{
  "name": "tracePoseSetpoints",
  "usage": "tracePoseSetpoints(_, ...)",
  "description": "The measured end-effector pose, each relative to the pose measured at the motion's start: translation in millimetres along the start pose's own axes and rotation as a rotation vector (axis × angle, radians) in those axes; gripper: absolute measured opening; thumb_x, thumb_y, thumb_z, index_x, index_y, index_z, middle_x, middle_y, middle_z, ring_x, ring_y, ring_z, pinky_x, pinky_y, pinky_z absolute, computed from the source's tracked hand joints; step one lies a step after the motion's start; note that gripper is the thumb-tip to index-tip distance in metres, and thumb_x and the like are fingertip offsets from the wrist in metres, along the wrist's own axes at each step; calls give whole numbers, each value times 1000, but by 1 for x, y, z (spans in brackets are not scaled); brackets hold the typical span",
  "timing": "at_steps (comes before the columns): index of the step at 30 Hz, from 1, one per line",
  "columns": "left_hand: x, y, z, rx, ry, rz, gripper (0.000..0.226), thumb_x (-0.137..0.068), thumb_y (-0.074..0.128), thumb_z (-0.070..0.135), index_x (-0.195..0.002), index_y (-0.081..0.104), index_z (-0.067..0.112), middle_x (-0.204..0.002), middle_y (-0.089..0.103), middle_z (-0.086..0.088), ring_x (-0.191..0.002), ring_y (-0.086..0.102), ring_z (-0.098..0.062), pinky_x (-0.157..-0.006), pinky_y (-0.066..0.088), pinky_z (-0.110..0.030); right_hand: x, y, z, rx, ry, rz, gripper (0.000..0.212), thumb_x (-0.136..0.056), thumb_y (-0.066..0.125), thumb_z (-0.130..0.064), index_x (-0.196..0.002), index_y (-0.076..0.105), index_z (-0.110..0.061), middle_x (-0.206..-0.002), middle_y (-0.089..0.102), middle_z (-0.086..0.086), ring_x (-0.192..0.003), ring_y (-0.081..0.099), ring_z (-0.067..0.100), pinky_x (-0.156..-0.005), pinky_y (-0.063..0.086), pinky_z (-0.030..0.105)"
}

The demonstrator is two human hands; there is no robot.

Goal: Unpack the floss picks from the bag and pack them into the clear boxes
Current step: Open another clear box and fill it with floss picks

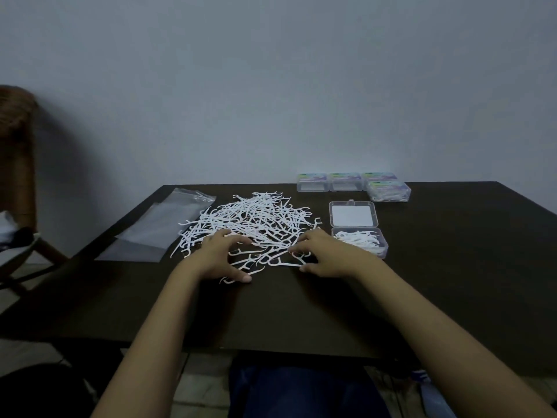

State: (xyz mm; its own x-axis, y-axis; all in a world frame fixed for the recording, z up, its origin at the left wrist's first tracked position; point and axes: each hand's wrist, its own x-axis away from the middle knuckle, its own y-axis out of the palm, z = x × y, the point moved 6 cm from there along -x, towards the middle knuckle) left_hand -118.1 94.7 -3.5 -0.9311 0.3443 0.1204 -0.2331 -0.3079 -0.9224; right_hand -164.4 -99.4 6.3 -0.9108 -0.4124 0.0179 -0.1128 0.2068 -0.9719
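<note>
**While picks lie loose, mind snags**

If you lift a tangled clump from the pile (256,218), strays can drop onto the worktop (301,312). Your right hand (322,253) pinches a pick (284,263); your left hand (224,254) arches over others, grip unclear. The open box (358,240) is part-filled; the bag (162,224) lies nearly empty; one closed box (388,192) shows picks.

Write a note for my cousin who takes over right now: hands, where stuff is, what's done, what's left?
Both the left hand and the right hand arch over loose picks at the pile's near edge; grip unclear.
The floss picks are heaped mid-table, with the bag flat to their left.
The open box by the right hand is partly filled.
Four closed boxes stand at the back; the nearest looks filled.
Left: pack the pile, close the box.
</note>
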Motion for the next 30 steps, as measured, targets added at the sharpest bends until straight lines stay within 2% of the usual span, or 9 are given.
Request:
tracePoseSetpoints(3,-5,3,-4,16,28,34,71,-67,80,37,-129,45,41,-154,13,-2,-142,11,-25,-114,19,-49,-17,-3,7,38,53,-41,54,-91,56,-21,-142,36,-17,-143,34,10,-135,26,23,-109,23,32)
tracePoseSetpoints(8,-23,5,0,92,101,160,68,-70,78,34,-130,46,37,-153,21,-1,-142,17,-22,-112,21,-51,-43,2,20,65,115,-119,63,-93,53,-22,-147,21,-23,-151,26,9,-140,23,24,-114,21,40)
tracePoseSetpoints(10,-29,7,7,94,121,199,71,-73,76,32,-135,42,35,-152,24,2,-141,19,-20,-112,22,-50,-50,2,22,66,132,-119,59,-93,51,-20,-146,26,-20,-147,33,12,-136,29,26,-112,25,40)
tracePoseSetpoints(12,-34,10,17,79,156,223,66,-76,74,29,-135,44,33,-151,28,4,-140,23,-17,-111,25,-49,-55,0,20,107,119,-85,44,-93,50,-18,-136,44,-14,-134,44,16,-127,40,30,-105,34,40)
tracePoseSetpoints(14,-38,12,25,98,184,247,52,-79,71,27,-128,54,28,-144,40,4,-135,34,-15,-108,30,-46,-57,-4,15,147,95,-23,27,-92,52,-17,-116,60,-9,-118,52,15,-114,50,29,-94,42,37)
tracePoseSetpoints(16,-39,11,30,125,188,285,35,-80,70,24,-114,65,23,-127,58,3,-122,49,-14,-104,35,-41,-59,-7,13,159,112,11,22,-91,55,-18,-106,66,-7,-111,60,12,-106,56,27,-87,43,35)
tracePoseSetpoints(18,-37,11,34,77,165,307,25,-82,68,25,-107,69,23,-114,65,3,-113,56,-15,-102,36,-39,-59,-9,13,170,136,28,21,-91,55,-20,-103,68,-9,-108,65,9,-103,58,25,-86,44,34)
tracePoseSetpoints(25,-24,3,51,-176,121,346,21,-91,55,34,-106,68,26,-106,68,4,-107,57,-14,-96,28,-34,-49,-13,7,273,86,137,20,-92,50,-20,-97,67,-10,-102,67,6,-100,58,23,-93,36,33)
tracePoseSetpoints(30,-18,-4,51,-52,156,353,11,-85,64,23,-95,69,20,-96,69,5,-96,59,-15,-94,33,-34,-43,-21,10,137,104,156,19,-90,54,-18,-87,68,-5,-91,68,11,-88,60,24,-82,39,30)
